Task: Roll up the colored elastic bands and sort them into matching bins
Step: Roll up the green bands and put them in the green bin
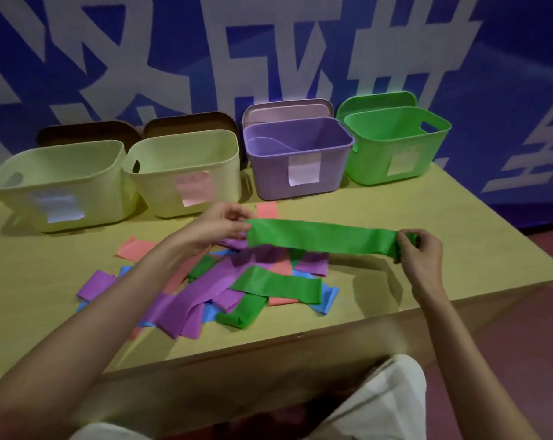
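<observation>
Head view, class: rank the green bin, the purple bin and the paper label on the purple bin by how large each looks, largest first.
1. and 2. Purple bin and green bin: these look much alike, and the green one stands slightly farther back, so I will not rank them.
3. Paper label: clearly smallest.

free: bare table [395, 198] right of band pile [224, 287] | blocked: bins [180, 173] line far edge

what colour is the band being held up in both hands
Green, clearest in the head view: the held band stretches between both hands.
</observation>
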Demonstrator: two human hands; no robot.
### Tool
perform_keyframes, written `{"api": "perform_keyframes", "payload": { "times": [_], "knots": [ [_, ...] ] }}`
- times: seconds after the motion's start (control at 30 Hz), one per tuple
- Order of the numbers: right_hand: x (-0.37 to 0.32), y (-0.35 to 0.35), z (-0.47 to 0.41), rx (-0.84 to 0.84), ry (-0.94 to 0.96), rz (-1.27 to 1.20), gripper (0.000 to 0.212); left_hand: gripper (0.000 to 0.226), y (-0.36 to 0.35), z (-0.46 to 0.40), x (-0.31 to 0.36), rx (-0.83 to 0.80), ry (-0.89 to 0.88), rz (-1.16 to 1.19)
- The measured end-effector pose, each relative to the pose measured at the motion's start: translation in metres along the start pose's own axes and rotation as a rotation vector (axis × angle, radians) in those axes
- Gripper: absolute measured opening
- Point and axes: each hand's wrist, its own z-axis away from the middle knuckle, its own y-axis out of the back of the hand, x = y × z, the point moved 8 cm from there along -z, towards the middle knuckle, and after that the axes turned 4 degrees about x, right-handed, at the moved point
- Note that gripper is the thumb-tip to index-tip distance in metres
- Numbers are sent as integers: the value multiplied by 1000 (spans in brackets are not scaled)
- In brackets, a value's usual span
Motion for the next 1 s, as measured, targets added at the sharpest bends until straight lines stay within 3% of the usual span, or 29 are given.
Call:
{"api": "perform_keyframes", "payload": {
  "times": [0.13,0.2,0.37,0.5,0.87,1.0],
  "knots": [
    [8,10,8,-43,-37,55,12,21,-4,-51,61,393,-303,-181],
    [10,13,14,-60,-28,91,16,20,-26,-71,96,443,-482,-408],
    [15,13,33,-121,-61,110,6,23,-116,-116,148,237,-735,-877],
    [22,1,47,-196,-135,112,10,20,-169,-140,159,153,-820,-1036],
    [25,-14,60,-205,-69,173,7,19,-219,-153,95,-38,-755,-1010],
    [23,-14,65,-279,-59,175,11,17,-220,-106,83,-142,-725,-816]
  ]
}}
